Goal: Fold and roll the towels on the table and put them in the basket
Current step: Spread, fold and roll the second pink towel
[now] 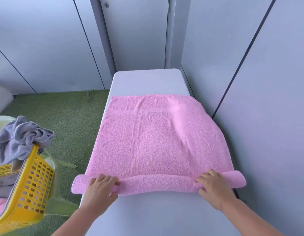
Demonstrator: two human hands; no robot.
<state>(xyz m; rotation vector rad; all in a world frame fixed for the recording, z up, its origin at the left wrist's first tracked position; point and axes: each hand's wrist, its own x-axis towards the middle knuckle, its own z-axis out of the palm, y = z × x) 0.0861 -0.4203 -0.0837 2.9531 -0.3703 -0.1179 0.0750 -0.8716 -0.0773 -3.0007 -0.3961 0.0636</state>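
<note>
Both the left hand [101, 183] and right hand [214, 184] clasp the barely started roll of the pink towel [156, 142] at lower centre, most still unrolled on the table [147, 80], basket [33, 181] waiting lower left.

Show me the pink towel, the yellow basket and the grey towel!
pink towel [156, 142]: head view, flat unrolled middle.
yellow basket [33, 184]: head view, holed side wall.
grey towel [20, 138]: head view, crumpled middle.

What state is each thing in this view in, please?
Pink towel: near edge rolled, rest flat on the table.
Left hand: grips the roll.
Right hand: grips the roll.
Yellow basket: holding towels.
Grey towel: crumpled, draped over its rim.
Door: shut.
</note>
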